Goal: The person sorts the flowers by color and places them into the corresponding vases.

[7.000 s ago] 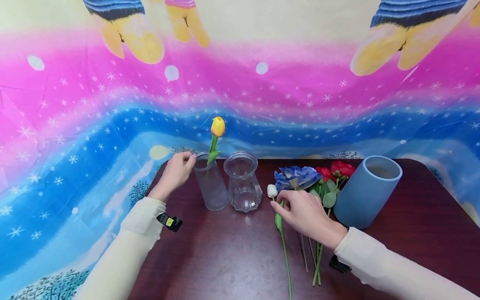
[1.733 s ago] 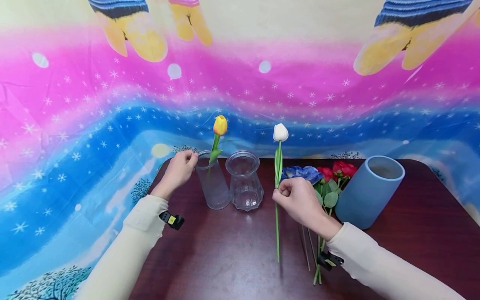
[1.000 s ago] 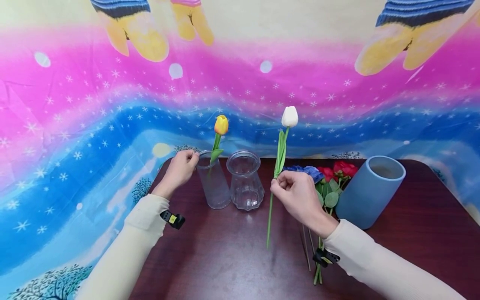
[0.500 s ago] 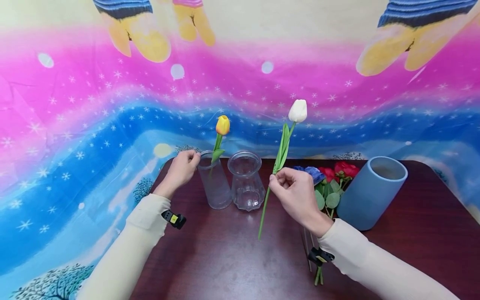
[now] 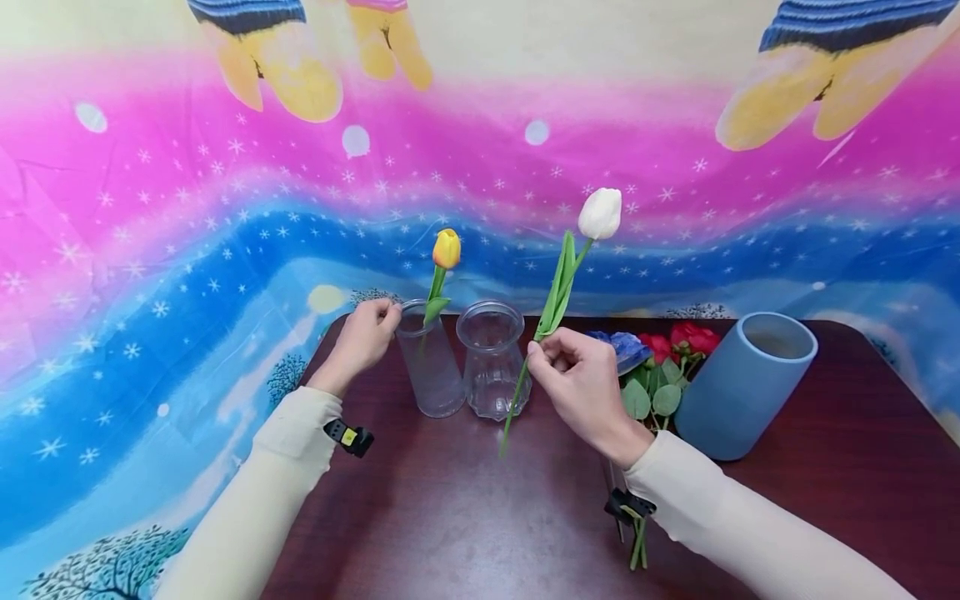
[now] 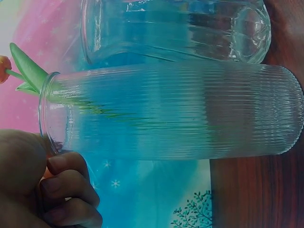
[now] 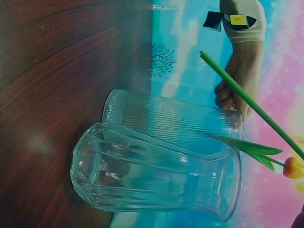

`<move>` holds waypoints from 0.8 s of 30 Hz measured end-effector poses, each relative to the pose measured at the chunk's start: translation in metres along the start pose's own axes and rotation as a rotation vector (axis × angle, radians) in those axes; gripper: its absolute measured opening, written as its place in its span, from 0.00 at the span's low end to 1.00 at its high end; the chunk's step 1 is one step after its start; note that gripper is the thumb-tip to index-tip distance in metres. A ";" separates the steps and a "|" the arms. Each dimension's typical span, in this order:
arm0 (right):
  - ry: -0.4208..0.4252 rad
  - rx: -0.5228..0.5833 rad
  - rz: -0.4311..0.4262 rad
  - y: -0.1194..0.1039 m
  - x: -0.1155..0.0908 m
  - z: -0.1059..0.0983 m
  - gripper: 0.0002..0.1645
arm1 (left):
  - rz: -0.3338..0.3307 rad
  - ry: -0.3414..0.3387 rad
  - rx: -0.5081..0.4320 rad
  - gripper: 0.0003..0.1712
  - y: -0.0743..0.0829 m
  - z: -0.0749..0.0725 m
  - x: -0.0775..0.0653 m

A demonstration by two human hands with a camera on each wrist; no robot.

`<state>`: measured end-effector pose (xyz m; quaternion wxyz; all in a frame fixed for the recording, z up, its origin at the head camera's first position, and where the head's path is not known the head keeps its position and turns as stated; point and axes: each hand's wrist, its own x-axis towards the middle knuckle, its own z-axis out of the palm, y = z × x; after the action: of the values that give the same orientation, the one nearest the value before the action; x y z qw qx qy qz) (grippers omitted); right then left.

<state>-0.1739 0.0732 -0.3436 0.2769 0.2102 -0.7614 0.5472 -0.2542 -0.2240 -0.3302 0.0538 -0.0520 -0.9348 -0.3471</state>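
My left hand (image 5: pixel 365 337) pinches the rim of a clear ribbed glass vase (image 5: pixel 429 379) at the left of the table. In the left wrist view, thumb and fingers meet at the rim of the vase (image 6: pixel 180 137). A yellow tulip (image 5: pixel 447 248) stands in it, its stem inside the glass. My right hand (image 5: pixel 588 392) pinches the green stem of a white tulip (image 5: pixel 600 214), just below its leaves. The tulip leans, bloom up and right, its stem's lower end in front of a fluted glass vase (image 5: pixel 487 367). The right wrist view shows the cut end of the stem (image 7: pixel 242 95).
The fluted vase stands right beside the ribbed one. Behind my right hand lie a blue flower (image 5: pixel 628 350) and red flowers (image 5: pixel 693 337) with green leaves. A tall blue vase (image 5: pixel 731 400) stands at the right of the dark wood table (image 5: pixel 435 517). A printed cloth hangs behind.
My right hand has picked the white tulip up from the table, raised it, tilted it and moved it left toward the fluted vase. My left hand stays at the ribbed vase's rim.
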 end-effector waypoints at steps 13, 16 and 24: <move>-0.008 0.026 -0.061 -0.006 0.005 0.009 0.05 | -0.010 -0.003 0.006 0.23 0.001 0.000 0.000; -0.001 0.024 -0.080 -0.008 0.007 0.012 0.04 | -0.013 0.000 0.009 0.23 0.001 0.001 0.000; 0.008 0.045 -0.136 -0.015 0.015 0.020 0.04 | -0.011 -0.002 0.011 0.23 0.000 0.001 0.000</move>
<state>-0.1803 0.0495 -0.3280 0.3115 0.2653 -0.7319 0.5449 -0.2538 -0.2232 -0.3307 0.0514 -0.0467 -0.9371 -0.3421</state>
